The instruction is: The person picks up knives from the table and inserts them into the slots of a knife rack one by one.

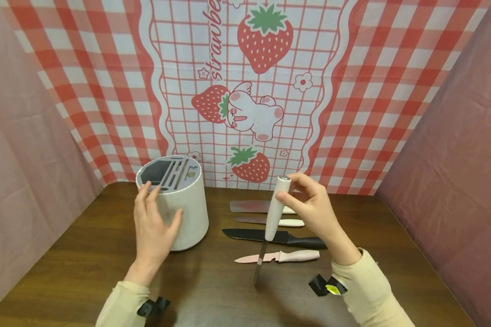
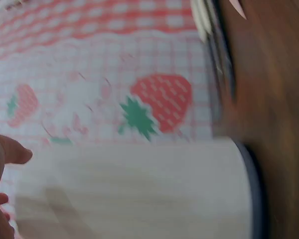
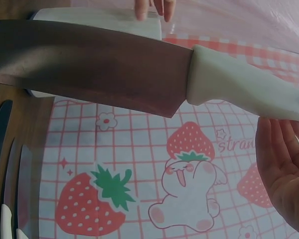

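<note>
In the head view my right hand (image 1: 314,206) pinches the upper end of a white-handled knife (image 1: 275,213), whose blade points down toward the table. The right wrist view shows that knife's broad metal blade (image 3: 99,67) close up. At the left stands a white round knife block (image 1: 194,215) with a grey slotted top. My left hand (image 1: 153,227) is in front of the block, fingers spread and fingertips by its rim; whether they touch it I cannot tell. In the blurred left wrist view, the thumb (image 2: 15,152) shows beside the block's white wall (image 2: 139,189).
On the brown table (image 1: 212,290) several knives lie in a column: a wide-bladed one (image 1: 249,206), a slim white-handled one (image 1: 291,223), a black one (image 1: 245,234) and a pink one (image 1: 298,256). A strawberry-print cloth (image 1: 245,113) hangs behind.
</note>
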